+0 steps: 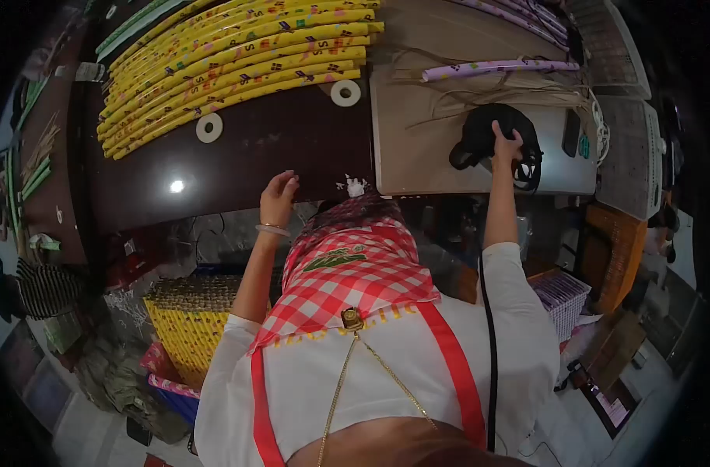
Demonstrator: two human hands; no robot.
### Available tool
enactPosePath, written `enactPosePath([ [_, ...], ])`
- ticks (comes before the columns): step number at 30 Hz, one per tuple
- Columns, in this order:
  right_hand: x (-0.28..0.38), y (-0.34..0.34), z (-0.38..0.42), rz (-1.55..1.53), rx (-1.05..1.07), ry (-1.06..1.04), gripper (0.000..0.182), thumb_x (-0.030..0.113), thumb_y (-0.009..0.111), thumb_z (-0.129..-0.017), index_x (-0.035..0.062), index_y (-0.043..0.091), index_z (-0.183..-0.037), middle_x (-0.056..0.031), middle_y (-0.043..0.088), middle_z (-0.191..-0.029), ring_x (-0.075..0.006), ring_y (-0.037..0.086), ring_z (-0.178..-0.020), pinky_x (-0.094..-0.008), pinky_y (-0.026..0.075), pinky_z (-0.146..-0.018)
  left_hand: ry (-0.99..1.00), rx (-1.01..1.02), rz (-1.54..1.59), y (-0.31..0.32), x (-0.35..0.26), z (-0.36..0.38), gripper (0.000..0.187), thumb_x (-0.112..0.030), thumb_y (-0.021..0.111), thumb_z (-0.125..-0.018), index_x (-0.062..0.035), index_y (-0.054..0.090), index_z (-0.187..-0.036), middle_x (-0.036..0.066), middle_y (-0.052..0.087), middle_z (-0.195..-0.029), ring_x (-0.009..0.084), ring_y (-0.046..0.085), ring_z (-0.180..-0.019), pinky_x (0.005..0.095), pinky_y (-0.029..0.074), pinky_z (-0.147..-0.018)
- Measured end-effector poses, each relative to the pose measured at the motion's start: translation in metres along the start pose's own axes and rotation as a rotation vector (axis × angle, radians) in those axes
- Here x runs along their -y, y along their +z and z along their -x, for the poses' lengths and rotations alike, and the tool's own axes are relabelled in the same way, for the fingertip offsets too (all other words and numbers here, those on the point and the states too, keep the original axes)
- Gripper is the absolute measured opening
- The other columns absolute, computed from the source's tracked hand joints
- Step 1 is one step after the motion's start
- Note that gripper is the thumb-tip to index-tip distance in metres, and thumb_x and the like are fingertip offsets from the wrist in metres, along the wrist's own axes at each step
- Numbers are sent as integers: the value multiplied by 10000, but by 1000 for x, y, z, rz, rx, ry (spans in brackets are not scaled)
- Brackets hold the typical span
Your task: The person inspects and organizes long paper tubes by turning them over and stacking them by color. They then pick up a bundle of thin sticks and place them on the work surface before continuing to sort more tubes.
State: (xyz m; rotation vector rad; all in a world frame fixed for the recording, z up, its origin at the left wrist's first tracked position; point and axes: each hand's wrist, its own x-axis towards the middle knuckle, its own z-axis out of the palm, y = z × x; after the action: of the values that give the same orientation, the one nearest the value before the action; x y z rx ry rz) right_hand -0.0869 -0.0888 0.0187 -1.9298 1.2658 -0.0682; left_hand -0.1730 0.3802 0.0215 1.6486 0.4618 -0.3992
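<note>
My right hand (508,145) is on a black soft bag (491,128) with loose straps, lying on the brown board at the right. The thumb lies on top, and the other fingers close round the bag's right side, partly hidden. My left hand (278,194) hovers by the dark table's front edge, loosely curled with nothing visible in it. A small crumpled white scrap (355,187) lies to its right. Two white tape rolls (345,93) lie farther back, below a row of several yellow patterned tubes (238,82).
A purple patterned tube (499,70) and thin brown strips (464,97) lie behind the bag. A phone (572,131) and teal scissors (583,145) are at the board's right. Clear plastic bins (631,156) stand beyond. Bundled yellow tubes (185,335) fill a container below left.
</note>
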Motion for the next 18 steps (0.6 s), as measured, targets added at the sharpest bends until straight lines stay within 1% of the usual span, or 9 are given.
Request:
enactPosePath([
  [2, -18, 19, -12, -522, -144, 20, 630, 256, 706, -703, 94, 376, -1214, -154, 411, -1209, -291, 406, -1080, -405, 381, -877, 76, 13, -55, -7, -3, -8, 290, -185, 538, -844, -28, 545, -1088, 53, 599, -992, 101, 555, -860, 235, 435, -708],
  [3, -17, 21, -19, -602, -167, 97, 471, 93, 670, -717, 54, 451, -1132, -131, 458, -1167, -264, 442, -1043, -342, 396, -849, 91, 16, -37, -9, -9, -11, 278, -164, 536, -843, -7, 544, -1071, 77, 605, -973, 117, 568, -868, 236, 445, -733],
  [6, -23, 15, -27, -737, -8, 6, 411, 11, 604, -734, 57, 450, -1113, -112, 476, -1096, -253, 474, -996, -323, 396, -851, 102, 13, 8, -13, -11, -17, 259, -137, 532, -842, 15, 546, -1051, 103, 611, -951, 134, 580, -876, 235, 455, -763],
  [7, -21, 13, -26, -737, -4, -4, 411, 11, 604, -734, 57, 450, -1113, -112, 476, -1096, -253, 474, -996, -323, 396, -851, 99, 10, 27, -13, -11, -19, 252, -129, 531, -843, 15, 548, -1048, 104, 612, -949, 136, 581, -877, 231, 455, -767],
  [9, -3, 4, -16, -489, -56, -270, 301, -29, 568, -720, 37, 510, -1008, -86, 506, -1004, -203, 492, -913, -285, 396, -816, 87, -1, 36, -14, -18, -17, 260, -141, 530, -843, 16, 546, -1050, 103, 612, -951, 136, 582, -871, 234, 455, -762],
  [10, 10, -2, -7, -507, -16, -323, 185, -52, 546, -702, 45, 532, -859, -28, 477, -864, -161, 457, -814, -281, 381, -780, 64, -6, 33, -13, -20, -15, 269, -153, 530, -844, 17, 543, -1053, 102, 612, -953, 136, 584, -866, 237, 456, -758],
  [13, 66, -19, 24, -477, 31, -457, 177, -79, 505, -677, 39, 543, -802, -11, 447, -789, -138, 455, -751, -235, 377, -725, 79, -58, -15, -17, -13, -18, 286, -180, 532, -843, 17, 545, -1049, 89, 616, -943, 127, 584, -846, 230, 455, -724],
  [15, 98, -27, 20, -396, 278, -843, 167, -80, 484, -691, 30, 541, -802, -12, 429, -768, -127, 447, -730, -220, 366, -690, 51, -83, 22, -14, -18, -16, 290, -189, 533, -841, 13, 548, -1049, 81, 618, -935, 123, 585, -832, 225, 453, -704],
  [18, 164, -5, 24, -183, 370, -1139, 141, -106, 449, -687, 4, 535, -711, -38, 412, -753, -142, 447, -684, -222, 361, -637, 11, -97, 107, -8, -15, -24, 283, -182, 532, -840, 4, 553, -1052, 66, 620, -920, 111, 581, -811, 210, 443, -662],
])
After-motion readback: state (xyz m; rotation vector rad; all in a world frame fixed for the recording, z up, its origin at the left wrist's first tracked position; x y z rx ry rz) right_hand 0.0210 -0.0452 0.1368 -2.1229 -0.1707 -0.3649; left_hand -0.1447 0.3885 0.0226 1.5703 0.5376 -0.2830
